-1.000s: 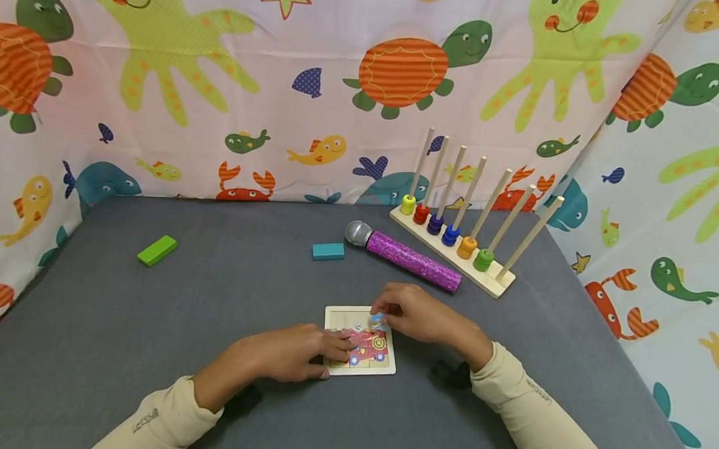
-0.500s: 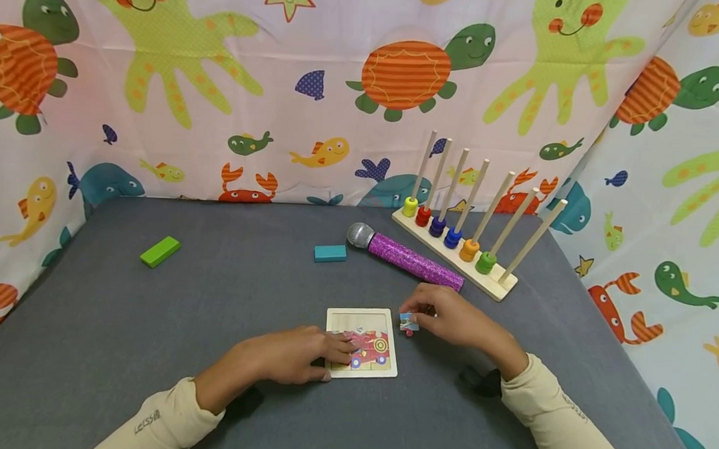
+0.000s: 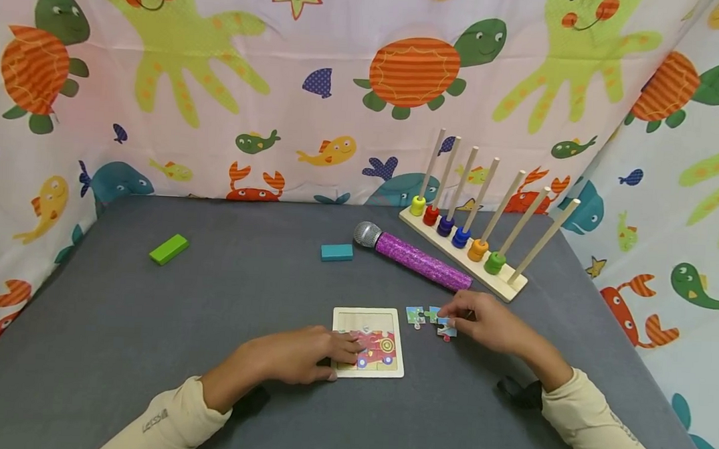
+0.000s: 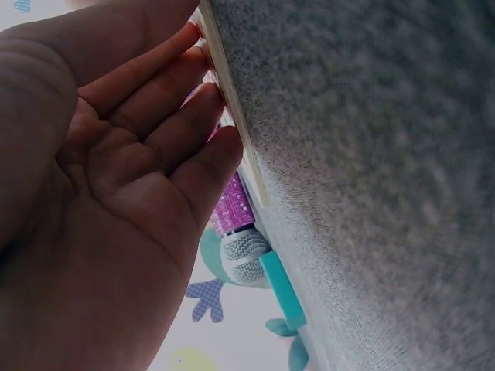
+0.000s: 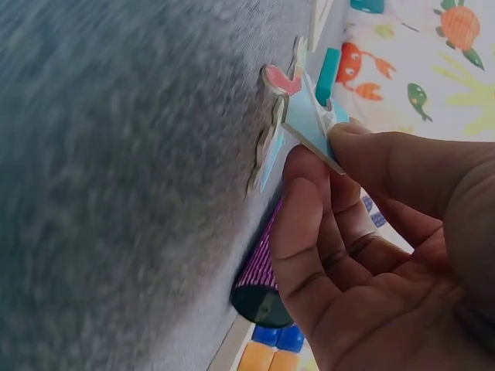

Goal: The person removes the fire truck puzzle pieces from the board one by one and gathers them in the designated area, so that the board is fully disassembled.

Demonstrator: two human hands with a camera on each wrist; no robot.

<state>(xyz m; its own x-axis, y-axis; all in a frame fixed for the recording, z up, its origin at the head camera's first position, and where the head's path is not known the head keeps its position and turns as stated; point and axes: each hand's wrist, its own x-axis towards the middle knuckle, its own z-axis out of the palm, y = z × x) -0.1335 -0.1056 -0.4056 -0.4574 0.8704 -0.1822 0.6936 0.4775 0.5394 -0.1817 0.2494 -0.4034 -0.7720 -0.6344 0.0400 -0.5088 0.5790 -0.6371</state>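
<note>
Moving right of the puzzle tray point(image 3: 339, 315), the right hand point(image 3: 490, 325) is pinching a puzzle piece point(image 3: 446, 331); the left hand point(image 3: 296, 354), fingers flat, is pressing the tray.

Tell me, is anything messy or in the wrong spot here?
Yes. The puzzle tray has bare spots, and two pieces lie loose on the table beside it. The right hand pinches a third piece there.

right hand point(image 5: 387, 255) pinches puzzle piece point(image 5: 309, 120) | second piece point(image 5: 267, 151) on grey table point(image 5: 116, 178) | purple microphone point(image 5: 259, 282) behind
</note>
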